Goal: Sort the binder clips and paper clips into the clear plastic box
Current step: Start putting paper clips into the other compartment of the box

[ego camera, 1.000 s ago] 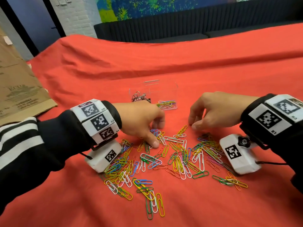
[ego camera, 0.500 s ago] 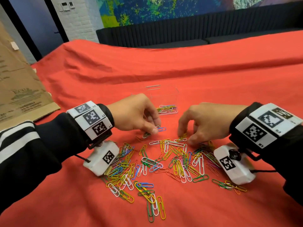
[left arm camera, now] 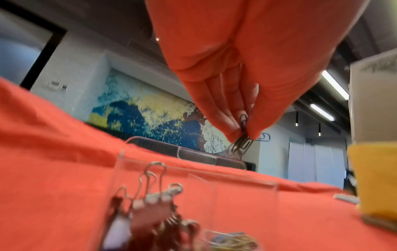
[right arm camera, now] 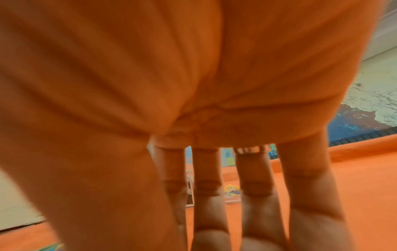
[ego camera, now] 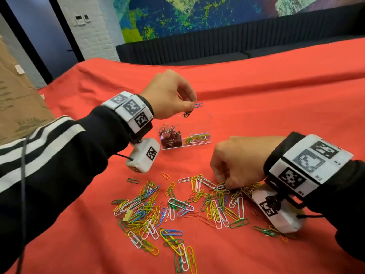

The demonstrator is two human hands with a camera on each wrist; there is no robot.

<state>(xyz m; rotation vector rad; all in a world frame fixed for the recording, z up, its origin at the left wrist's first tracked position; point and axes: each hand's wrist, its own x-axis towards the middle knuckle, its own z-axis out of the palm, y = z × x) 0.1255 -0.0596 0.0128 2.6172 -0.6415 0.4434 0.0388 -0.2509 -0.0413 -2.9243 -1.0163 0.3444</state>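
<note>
A clear plastic box (ego camera: 209, 123) stands on the red cloth, with binder clips (ego camera: 169, 137) in its left compartment and coloured paper clips (ego camera: 197, 137) in its right. My left hand (ego camera: 190, 106) hovers above the box and pinches a few paper clips (ego camera: 195, 106) between thumb and fingertips. The left wrist view shows that pinch (left arm camera: 242, 137) over the box (left arm camera: 193, 169) and its binder clips (left arm camera: 154, 203). My right hand (ego camera: 226, 184) is curled, fingertips down, pinching at clips in the loose pile of paper clips (ego camera: 177, 206). In the right wrist view its bent fingers (right arm camera: 206, 195) hide what they hold.
The pile spreads over the red cloth (ego camera: 276, 95) in front of the box, toward me. A small yellowish scrap (ego camera: 127, 215) lies in its left side. Cardboard (ego camera: 15, 107) leans at the far left. A dark bench (ego camera: 217, 48) runs along the back.
My left hand lifted off the pile with paper clips and moved up over the box. My right hand stayed low at the pile and curled tighter.
</note>
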